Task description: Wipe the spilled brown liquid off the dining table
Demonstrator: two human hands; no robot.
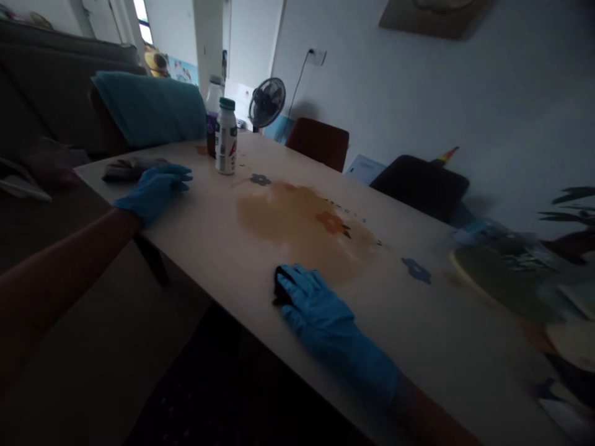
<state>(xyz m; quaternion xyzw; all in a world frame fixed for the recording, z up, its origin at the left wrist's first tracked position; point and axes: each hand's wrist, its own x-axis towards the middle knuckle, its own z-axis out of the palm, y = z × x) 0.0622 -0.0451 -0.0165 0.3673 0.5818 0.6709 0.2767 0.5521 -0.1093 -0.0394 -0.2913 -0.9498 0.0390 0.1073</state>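
Observation:
My right hand, in a blue glove, presses down on the pale table near its front edge. Its fingers curl over a small black pad, mostly hidden under the palm; whether it is sponge or cloth I cannot make out. Farther left, my left hand, also in a blue glove, lies on the tabletop with its fingers stretched out and nothing visible in them. Right behind it is a crumpled grey cloth. A large tan patch spreads over the printed flowers beyond my right hand.
Two bottles, a white one with a green cap and a purple-labelled one, stand at the far left. Chairs line the table, one draped with a teal towel. A green mat with plastic bags lies right. A fan stands behind.

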